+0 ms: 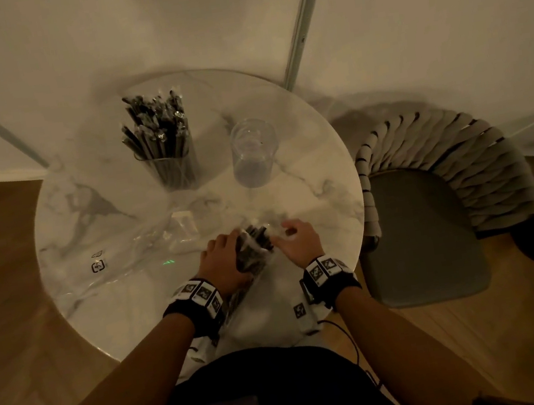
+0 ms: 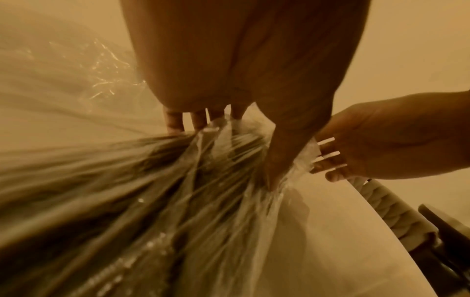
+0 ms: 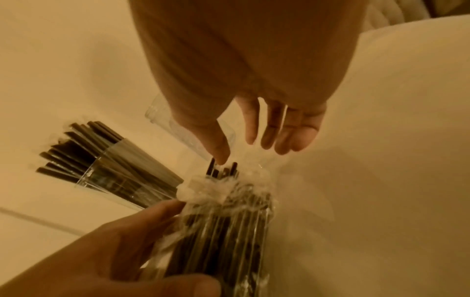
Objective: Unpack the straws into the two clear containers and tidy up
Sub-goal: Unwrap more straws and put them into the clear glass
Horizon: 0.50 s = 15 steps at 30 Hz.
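On the round marble table (image 1: 86, 208) my left hand (image 1: 223, 254) grips a clear plastic pack of dark straws (image 1: 252, 255) near the front edge. Its thumb and fingers wrap the pack (image 3: 229, 231), whose torn top shows a few straw ends. My right hand (image 1: 293, 238) hovers at that top with straight, spread fingers; its thumb tip touches the straw ends (image 3: 222, 167). One clear container (image 1: 168, 168) at the back left stands full of dark straws. The second clear container (image 1: 253, 155) beside it on the right holds nothing.
An empty crumpled plastic wrapper (image 1: 111, 260) lies on the table to the left of my hands. A grey padded chair (image 1: 434, 219) stands against the table's right side. White walls close off the back, and wooden floor surrounds the table.
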### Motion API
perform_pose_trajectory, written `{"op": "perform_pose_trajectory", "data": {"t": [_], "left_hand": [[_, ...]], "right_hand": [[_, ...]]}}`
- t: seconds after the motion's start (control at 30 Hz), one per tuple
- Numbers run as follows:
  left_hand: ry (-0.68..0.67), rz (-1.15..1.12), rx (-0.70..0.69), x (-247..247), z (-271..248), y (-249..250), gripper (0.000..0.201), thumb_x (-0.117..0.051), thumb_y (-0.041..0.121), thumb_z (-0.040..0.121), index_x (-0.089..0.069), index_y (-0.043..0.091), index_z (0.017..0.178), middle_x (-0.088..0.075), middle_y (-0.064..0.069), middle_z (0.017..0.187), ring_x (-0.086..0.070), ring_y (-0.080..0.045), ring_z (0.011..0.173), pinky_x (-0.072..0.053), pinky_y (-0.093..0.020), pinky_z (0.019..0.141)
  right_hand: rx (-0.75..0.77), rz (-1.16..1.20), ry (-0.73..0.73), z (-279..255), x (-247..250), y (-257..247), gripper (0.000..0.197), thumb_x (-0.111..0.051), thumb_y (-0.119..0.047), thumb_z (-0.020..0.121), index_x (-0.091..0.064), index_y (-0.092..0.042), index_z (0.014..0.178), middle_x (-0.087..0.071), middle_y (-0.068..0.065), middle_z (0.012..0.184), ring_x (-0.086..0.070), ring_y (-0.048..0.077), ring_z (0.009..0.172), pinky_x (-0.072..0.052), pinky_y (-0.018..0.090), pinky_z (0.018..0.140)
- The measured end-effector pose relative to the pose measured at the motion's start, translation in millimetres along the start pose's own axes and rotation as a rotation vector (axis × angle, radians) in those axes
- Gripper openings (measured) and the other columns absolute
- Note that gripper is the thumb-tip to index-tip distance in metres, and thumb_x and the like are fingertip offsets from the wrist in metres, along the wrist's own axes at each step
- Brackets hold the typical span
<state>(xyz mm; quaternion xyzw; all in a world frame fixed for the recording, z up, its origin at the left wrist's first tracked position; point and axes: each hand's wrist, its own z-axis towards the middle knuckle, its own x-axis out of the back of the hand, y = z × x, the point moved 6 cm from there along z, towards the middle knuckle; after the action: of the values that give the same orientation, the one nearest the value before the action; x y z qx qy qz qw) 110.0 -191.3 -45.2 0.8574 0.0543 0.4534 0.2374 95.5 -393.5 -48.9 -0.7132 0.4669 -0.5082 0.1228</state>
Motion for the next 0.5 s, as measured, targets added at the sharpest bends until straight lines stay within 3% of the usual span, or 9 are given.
{"op": "perform_pose_trajectory", "data": {"t": [0.1,0.23,0.27,0.37,0.5], "left_hand": [[-0.039,0.001,-0.006,4,5,0,0.102,-0.075,0.043,0.070,-0.018,0.026,0.152,-0.036,-0.004,0.147,-0.036,-0.029,0.129,-0.031,-0.047,0.108],[0.006,0.064,-0.051,14,6,6,0.086,-0.067,0.044,0.078,-0.025,0.026,0.150,-0.039,-0.002,0.147,-0.037,-0.028,0.130,-0.030,-0.046,0.107],[0.007,0.071,-0.052,15,7,6,0.084,-0.067,0.044,0.078,-0.026,0.026,0.150,-0.039,-0.002,0.147,-0.037,-0.029,0.130,-0.030,-0.046,0.107],[0.012,0.080,-0.052,16,7,1,0.079,-0.066,0.045,0.078,-0.031,0.028,0.147,-0.042,-0.001,0.144,-0.040,-0.029,0.128,-0.032,-0.045,0.107],[0.021,0.099,-0.087,15,4,-1,0.088,-0.064,0.053,0.078,-0.021,0.032,0.152,-0.037,0.000,0.150,-0.037,-0.028,0.131,-0.028,-0.046,0.111]], "right_hand": [[0.200,0.035,0.022,3,6,-20,0.042,-0.078,-0.028,0.083,-0.064,-0.020,0.121,-0.060,0.002,0.111,-0.057,0.009,0.094,-0.039,0.005,0.072],[0.286,-0.066,-0.099,8,-2,-32,0.033,-0.079,-0.022,0.081,-0.071,-0.023,0.113,-0.068,-0.001,0.108,-0.060,0.009,0.086,-0.041,0.002,0.071],[0.289,-0.075,-0.096,9,-4,-32,0.029,-0.080,-0.021,0.080,-0.073,-0.021,0.109,-0.071,-0.001,0.105,-0.061,0.008,0.083,-0.045,0.004,0.072],[0.280,-0.023,-0.037,10,1,-30,0.013,-0.082,-0.017,0.078,-0.078,-0.016,0.090,-0.076,0.000,0.087,-0.067,0.012,0.075,-0.056,0.023,0.077],[0.261,0.021,0.014,12,12,-21,0.010,-0.083,-0.015,0.077,-0.079,-0.017,0.086,-0.075,-0.001,0.082,-0.069,0.013,0.074,-0.053,0.018,0.074]]}}
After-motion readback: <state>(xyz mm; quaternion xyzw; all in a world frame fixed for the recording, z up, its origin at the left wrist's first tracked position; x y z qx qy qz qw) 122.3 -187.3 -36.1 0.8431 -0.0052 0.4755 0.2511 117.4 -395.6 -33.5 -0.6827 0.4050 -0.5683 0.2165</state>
